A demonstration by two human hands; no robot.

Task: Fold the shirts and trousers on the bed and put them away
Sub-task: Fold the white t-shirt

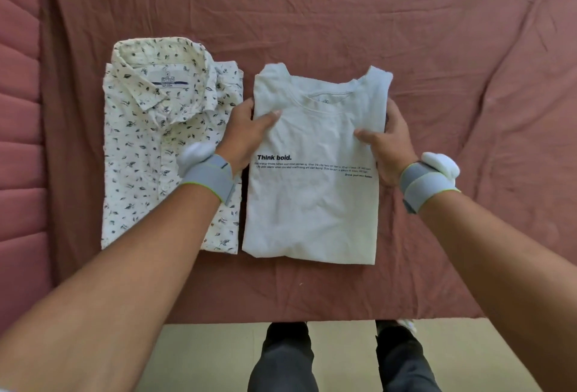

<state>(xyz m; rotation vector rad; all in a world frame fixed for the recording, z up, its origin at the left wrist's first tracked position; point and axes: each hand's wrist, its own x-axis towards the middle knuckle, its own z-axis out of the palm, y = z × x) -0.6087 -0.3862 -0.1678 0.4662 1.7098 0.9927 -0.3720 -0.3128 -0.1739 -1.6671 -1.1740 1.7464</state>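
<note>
A white T-shirt (312, 204) printed "Think bold." lies folded into a tall rectangle on the bed, collar away from me. My left hand (246, 135) grips its left edge near the collar, thumb on top and fingers tucked under. My right hand (387, 141) grips the right edge the same way. Beside it on the left lies a folded white collared shirt (146, 141) with a dark leaf print, partly covered by my left wrist.
The bed is covered by a wrinkled dusty-pink sheet (343, 16). A quilted pink blanket (18, 110) runs along the left side. The bed's front edge is near me, with beige floor (340, 354) and my legs below it.
</note>
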